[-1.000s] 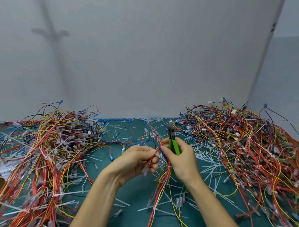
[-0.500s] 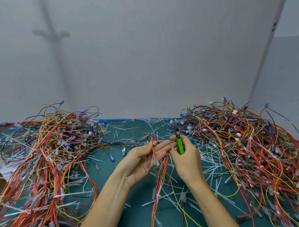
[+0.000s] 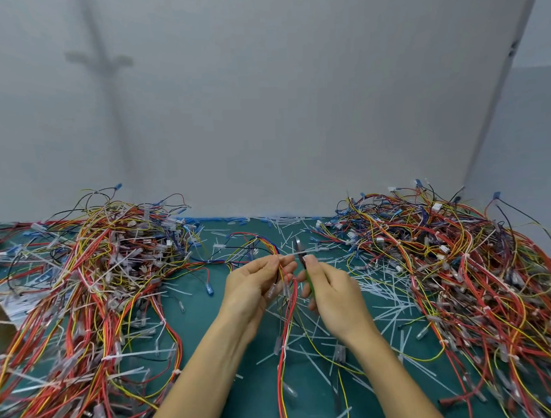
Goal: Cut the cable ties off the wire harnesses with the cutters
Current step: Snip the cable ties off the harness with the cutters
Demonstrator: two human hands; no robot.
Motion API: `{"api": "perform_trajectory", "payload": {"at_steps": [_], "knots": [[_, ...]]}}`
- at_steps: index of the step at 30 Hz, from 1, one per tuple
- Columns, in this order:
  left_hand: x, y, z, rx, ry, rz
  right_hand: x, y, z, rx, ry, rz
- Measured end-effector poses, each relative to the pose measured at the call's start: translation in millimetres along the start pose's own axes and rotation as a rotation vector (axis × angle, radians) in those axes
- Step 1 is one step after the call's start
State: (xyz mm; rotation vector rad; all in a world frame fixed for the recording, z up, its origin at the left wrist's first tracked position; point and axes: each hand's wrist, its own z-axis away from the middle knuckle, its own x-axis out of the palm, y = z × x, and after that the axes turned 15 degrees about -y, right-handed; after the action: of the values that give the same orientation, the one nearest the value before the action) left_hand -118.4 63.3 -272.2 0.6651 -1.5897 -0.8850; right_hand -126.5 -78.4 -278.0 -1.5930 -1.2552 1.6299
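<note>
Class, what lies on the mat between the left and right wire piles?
Head view: the left hand holding a harness, the right hand with cutters, and loose cut ties.

Glossy plastic-sheathed wire harnesses point(image 3: 288, 322), whitish plastic cable ties point(image 3: 382, 299), grey metal cutters point(image 3: 298, 246), matt teal mat point(image 3: 260, 396).

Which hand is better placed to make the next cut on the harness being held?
The right hand: it grips the cutters, with their tips beside the harness. The left hand holds that harness and has no tool.
</note>
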Motion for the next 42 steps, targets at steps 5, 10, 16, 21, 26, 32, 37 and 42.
{"api": "perform_trajectory", "payload": {"at_steps": [5, 10, 16, 21, 26, 32, 37, 42], "knots": [[-1, -1, -1, 0.052, 0.031, 0.008, -1, 2, -1, 0.098, -0.090, 0.142], [-1, -2, 0, 0.073, 0.066, -0.002, -1, 0, 3, 0.051, -0.096, 0.236], [0, -4, 1, 0.080, 0.088, -0.012, 5, 2, 4, -0.035, -0.054, 0.362], [0, -4, 2, 0.080, 0.066, -0.009, 8, 5, 4, -0.049, -0.029, 0.371], [1, -4, 2, 0.086, 0.063, -0.031, 8, 5, 3, -0.060, -0.037, 0.397], [1, -6, 2, 0.092, 0.061, -0.035, 9, 4, 3, -0.069, -0.027, 0.401], [-1, -6, 1, 0.093, 0.072, -0.065, 10, 4, 4, -0.059, -0.038, 0.391], [-1, -7, 1, 0.094, 0.078, -0.121, 10, 2, 3, -0.074, -0.035, 0.369]]}}
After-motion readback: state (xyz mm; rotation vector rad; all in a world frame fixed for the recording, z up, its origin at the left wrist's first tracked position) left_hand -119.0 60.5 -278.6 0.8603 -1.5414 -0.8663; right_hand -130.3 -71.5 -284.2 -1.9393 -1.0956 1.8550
